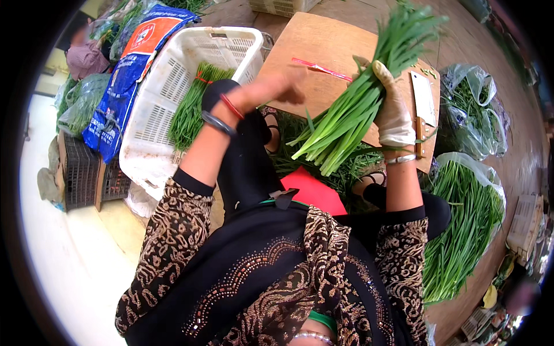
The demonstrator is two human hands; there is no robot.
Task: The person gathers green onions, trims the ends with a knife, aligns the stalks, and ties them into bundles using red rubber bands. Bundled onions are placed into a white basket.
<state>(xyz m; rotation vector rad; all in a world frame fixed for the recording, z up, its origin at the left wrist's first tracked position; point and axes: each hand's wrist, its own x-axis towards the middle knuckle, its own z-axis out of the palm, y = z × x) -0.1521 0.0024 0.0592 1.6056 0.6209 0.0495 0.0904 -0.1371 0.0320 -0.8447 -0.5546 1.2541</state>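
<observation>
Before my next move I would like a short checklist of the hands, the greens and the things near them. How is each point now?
1. Bunch held: ok; the gloved right hand has its grip around the green bunch.
2. Left hand free: cannot tell; it is blurred.
3. Bunch tied: not ok; no band shows around its visible part.
4. Red strip at hand: ok; it lies on the wooden board.
5. Cleaver well away from the right hand: not ok; it lies close beside it.
6. Room in the white basket: ok; bare floor shows beside the tied bundle.
</observation>
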